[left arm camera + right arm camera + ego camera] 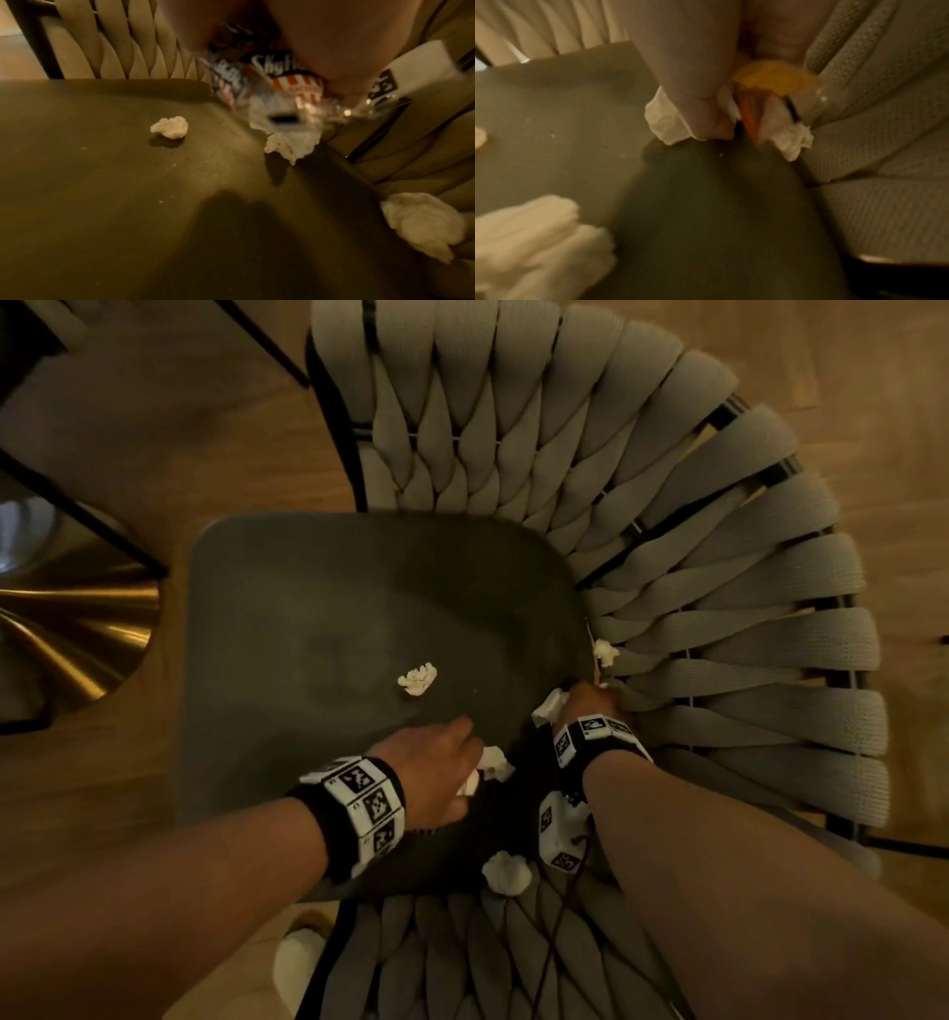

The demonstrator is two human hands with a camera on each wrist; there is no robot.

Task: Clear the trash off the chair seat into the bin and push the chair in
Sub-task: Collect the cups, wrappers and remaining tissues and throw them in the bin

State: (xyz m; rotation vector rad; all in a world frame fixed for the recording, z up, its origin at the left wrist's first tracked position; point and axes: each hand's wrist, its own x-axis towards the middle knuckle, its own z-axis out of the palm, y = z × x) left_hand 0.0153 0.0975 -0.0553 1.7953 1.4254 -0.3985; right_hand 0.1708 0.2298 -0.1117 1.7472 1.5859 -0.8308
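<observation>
The chair's dark seat cushion [318, 618] carries crumpled white tissues: one in the middle [417, 679] [169, 127], one at the right edge against the woven back [606, 652], one at the near edge [506, 871] [424, 221]. My left hand [452, 762] grips a clear printed snack wrapper [272, 85] together with a tissue [494, 761]. At the seat's right edge my right hand [585, 703] clutches a white tissue [548, 706] [667, 123] and a yellow-orange wrapper [775, 81]. No bin shows in any view.
The woven strap backrest [693, 557] curves round the far, right and near sides of the seat. A gold table base [77, 618] and black table legs [87, 516] stand at the left on the wooden floor. A white shoe [298, 963] is at the bottom.
</observation>
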